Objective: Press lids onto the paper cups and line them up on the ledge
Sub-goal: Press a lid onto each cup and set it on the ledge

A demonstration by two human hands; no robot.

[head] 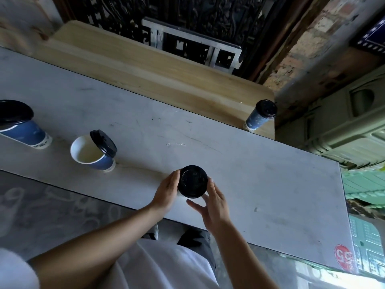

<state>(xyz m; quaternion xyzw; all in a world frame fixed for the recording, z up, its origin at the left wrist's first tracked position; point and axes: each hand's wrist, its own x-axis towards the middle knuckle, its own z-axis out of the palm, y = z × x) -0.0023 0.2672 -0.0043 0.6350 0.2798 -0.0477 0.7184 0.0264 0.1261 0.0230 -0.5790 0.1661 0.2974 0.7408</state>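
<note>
A paper cup with a black lid (193, 181) stands on the white table (260, 184) near its front edge. My left hand (167, 190) wraps the cup's left side just under the lid. My right hand (212, 202) is at its right side, fingers spread and touching the rim. To the left stands an open blue cup (91, 153) with a black lid (103, 143) leaning on its rim. Farther left, another blue cup (27, 135) carries a loose, tilted lid (14, 111). A lidded blue cup (261, 115) stands on the wooden ledge (145, 67) at its right end.
The wooden ledge runs behind the table, below a dark ornate metal grille (187, 24). A brick wall (308, 44) and green plastic crates (354, 126) are at the right. A red sticker (343, 258) marks the table's near right corner.
</note>
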